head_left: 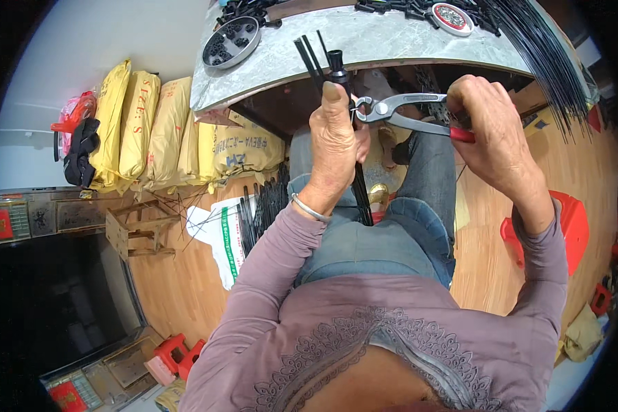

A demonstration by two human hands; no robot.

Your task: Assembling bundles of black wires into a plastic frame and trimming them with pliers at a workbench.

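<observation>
"Where are the rods?"

"In the left hand, which is wrapped round them, thumb pointing toward the table. A black fitting sticks out past the thumb, just right of the rods' tips."

"Which way do they run?"

"Lengthwise away from the body, far ends leaning a little left."

"And the pliers?"

"Gripped in the right hand, crosswise to the rods, head pointing left, close against the left hand's fingers."

"So which hand is nearer the fitting?"

"The left; the right is well off to the side, with only the pliers' head near."

"Are the jaws biting anything?"

"I cannot tell; the handles stand apart."
</observation>
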